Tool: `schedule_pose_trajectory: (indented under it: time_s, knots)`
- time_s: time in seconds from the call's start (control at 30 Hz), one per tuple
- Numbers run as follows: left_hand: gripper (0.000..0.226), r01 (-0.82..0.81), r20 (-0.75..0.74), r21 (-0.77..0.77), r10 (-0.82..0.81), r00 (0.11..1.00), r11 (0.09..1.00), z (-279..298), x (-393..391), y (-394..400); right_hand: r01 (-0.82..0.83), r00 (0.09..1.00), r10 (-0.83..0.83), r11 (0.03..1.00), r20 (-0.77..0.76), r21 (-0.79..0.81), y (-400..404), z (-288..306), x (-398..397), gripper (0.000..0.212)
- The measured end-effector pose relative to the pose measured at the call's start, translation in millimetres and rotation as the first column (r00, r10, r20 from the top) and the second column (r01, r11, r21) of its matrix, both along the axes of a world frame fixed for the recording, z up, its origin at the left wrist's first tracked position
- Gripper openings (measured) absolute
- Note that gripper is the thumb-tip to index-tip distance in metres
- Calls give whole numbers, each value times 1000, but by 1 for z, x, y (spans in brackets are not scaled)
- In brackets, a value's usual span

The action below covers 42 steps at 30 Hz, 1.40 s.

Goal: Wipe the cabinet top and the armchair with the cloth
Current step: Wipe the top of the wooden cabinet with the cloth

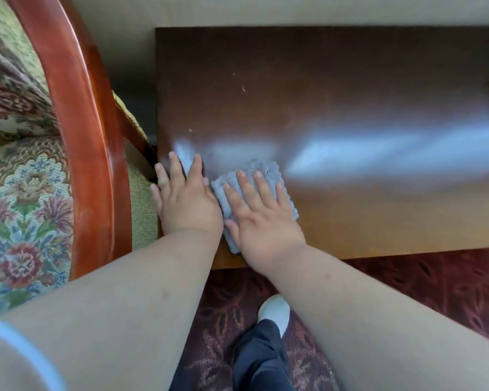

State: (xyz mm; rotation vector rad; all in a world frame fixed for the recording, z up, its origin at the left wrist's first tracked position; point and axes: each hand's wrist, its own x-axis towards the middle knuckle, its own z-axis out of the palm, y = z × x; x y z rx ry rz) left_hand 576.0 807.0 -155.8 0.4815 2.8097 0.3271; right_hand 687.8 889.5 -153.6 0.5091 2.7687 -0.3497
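One armchair [26, 179] sits just left of my left hand [187, 204], which lies flat and spread on the one cabinet top [350, 94]. Touching its right side, my right hand [263, 221] presses one cloth [266, 170] flat, fingers spread. Looks soft, light and floppy, so I'd keep palming the middle.

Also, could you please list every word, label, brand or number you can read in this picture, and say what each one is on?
None: no readable text shows anywhere.
The cloth under the right hand, the cabinet top, the armchair and the white shoe carry no visible lettering.
The armchair fabric and carpet show only patterns.
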Motion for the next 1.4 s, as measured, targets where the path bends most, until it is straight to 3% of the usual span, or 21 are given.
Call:
schedule_pose_trajectory:
  time_s: [0.27, 0.33, 0.4, 0.5, 0.63, 0.8, 0.93, 1.03, 1.23, 1.4]
  knots:
    - [73, 29, 160, 11, -30, 987, 1000, 16, 36, -7, 391, 919, -393, 915, 5, 101, 79, -11, -102, 65]
    - [68, 120, 156, -85, -106, 982, 989, 18, 51, -12, 304, 953, -304, 950, -6, 68, 70, -8, -132, 65]
    - [68, 246, 163, -205, -215, 963, 947, 15, 54, -21, 80, 996, -80, 997, -29, -11, 43, -8, -162, 63]
    - [68, 358, 202, -266, -312, 928, 895, 17, 48, -19, -215, 976, 214, 977, -50, -16, 18, -4, -173, 58]
    - [68, 371, 209, -277, -321, 924, 886, 20, 48, -19, -336, 941, 335, 942, -49, -19, 32, -1, -132, 53]
    - [69, 399, 217, -306, -344, 913, 865, 17, 47, -20, 64, 998, -65, 997, 19, 49, 77, -1, -63, 57]
    - [69, 431, 241, -324, -367, 899, 842, 20, 45, -20, 379, 920, -389, 915, 46, 139, 100, -4, -18, 61]
    - [70, 448, 277, -344, -367, 888, 825, 24, 42, -15, 485, 869, -493, 864, 36, 133, 70, -1, 24, 63]
    - [75, 455, 309, -325, -362, 880, 829, 22, 40, -15, 304, 944, -314, 947, 100, 103, -28, -1, 38, 62]
    - [67, 449, 307, -338, -353, 884, 827, 22, 38, -12, 38, 999, -40, 996, 20, 78, -6, -4, 2, 61]
